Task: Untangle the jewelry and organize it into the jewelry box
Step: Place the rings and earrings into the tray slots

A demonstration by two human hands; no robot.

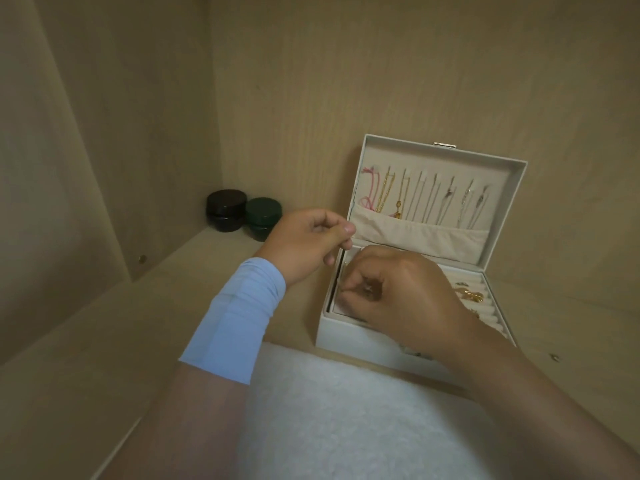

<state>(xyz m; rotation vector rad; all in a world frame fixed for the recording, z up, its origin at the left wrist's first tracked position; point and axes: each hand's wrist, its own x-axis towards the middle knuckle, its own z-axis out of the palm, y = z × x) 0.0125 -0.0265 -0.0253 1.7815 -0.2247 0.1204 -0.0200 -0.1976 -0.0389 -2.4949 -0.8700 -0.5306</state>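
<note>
A white jewelry box (346, 336) stands open on the wooden shelf at the right. Several gold and silver necklaces (426, 199) and a pink cord hang inside its raised lid (498, 216) above a cream pocket. My right hand (398, 292) is over the box's left tray, its fingers curled and pinching a small gold piece of jewelry (367, 289). My left hand (311, 242) hovers at the box's back left corner with fingers curled; a thin chain between its fingertips cannot be made out. Gold pieces (471, 295) lie in the ring rolls at the right.
Two small round jars, one dark brown (225, 210) and one dark green (262, 218), stand in the back left corner of the shelf. Wooden walls close the shelf at the back and left. A white textured surface (346, 417) lies below the shelf's front edge.
</note>
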